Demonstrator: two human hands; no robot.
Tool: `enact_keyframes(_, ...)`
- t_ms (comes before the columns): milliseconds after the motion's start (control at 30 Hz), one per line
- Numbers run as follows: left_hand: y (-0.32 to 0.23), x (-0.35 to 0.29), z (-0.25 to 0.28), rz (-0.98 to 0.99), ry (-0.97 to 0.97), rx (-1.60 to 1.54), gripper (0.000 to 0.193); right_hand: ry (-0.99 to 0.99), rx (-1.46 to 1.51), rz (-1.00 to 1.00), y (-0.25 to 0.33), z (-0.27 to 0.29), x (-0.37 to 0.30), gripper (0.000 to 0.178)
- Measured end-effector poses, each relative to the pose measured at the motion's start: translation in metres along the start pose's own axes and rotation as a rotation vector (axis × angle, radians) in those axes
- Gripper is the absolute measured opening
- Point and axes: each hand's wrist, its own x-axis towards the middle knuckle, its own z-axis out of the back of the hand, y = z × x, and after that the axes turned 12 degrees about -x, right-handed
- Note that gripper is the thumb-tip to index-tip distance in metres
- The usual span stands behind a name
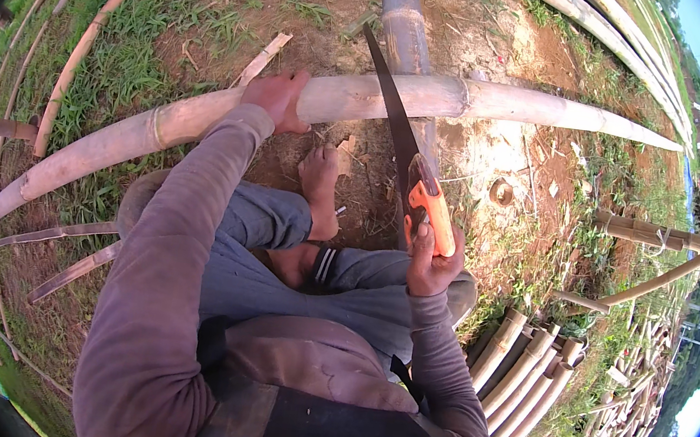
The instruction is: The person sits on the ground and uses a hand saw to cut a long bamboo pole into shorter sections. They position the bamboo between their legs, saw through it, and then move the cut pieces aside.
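Observation:
A long, thick bamboo pole lies crosswise in front of my bent legs. My left hand is wrapped over it left of the middle. In my right hand is the orange handle of a hand saw. Its dark blade slants up and to the left across the pole, right of my left hand. Whether the teeth have bitten into the bamboo I cannot tell. Under the pole runs a shorter, thicker grey-brown bamboo length, pointing away from me.
Cut bamboo lengths are stacked at my right, beside a wide heap of bamboo scraps. A low bamboo rail stands at the right. More long poles lie far right and a thinner pole far left. Bare feet rest below the pole.

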Motion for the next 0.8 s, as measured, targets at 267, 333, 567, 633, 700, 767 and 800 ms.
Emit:
enact_keyframes(267, 0.002, 0.0, -0.002, 0.009, 0.007, 0.002, 0.094, -0.047, -0.006, 0.043, 0.025, -0.031, 0.038, 0.022)
enact_keyframes(333, -0.001, 0.0, 0.001, 0.035, 0.025, 0.01, 0.096, -0.017, -0.06, 0.087, 0.027, -0.034, 0.047, 0.022)
enact_keyframes(567, -0.004, 0.003, 0.003, 0.021, 0.019, 0.012, 0.088, 0.011, -0.004, 0.077, 0.021, -0.05, 0.075, 0.017)
enact_keyframes(633, -0.008, 0.003, 0.006, 0.02, 0.026, 0.002, 0.089, 0.024, 0.004, 0.086, 0.014, -0.052, 0.08, 0.017)
enact_keyframes(700, -0.007, 0.0, 0.008, 0.022, 0.019, -0.002, 0.089, 0.033, 0.013, 0.077, 0.014, -0.047, 0.072, 0.019)
enact_keyframes(767, -0.003, -0.001, 0.005, 0.018, 0.002, -0.003, 0.09, 0.028, 0.018, 0.047, 0.02, -0.023, 0.034, 0.023)
enact_keyframes(800, -0.003, -0.001, 0.002, 0.022, 0.002, 0.006, 0.092, 0.043, 0.001, -0.013, 0.017, -0.005, 0.013, 0.022)
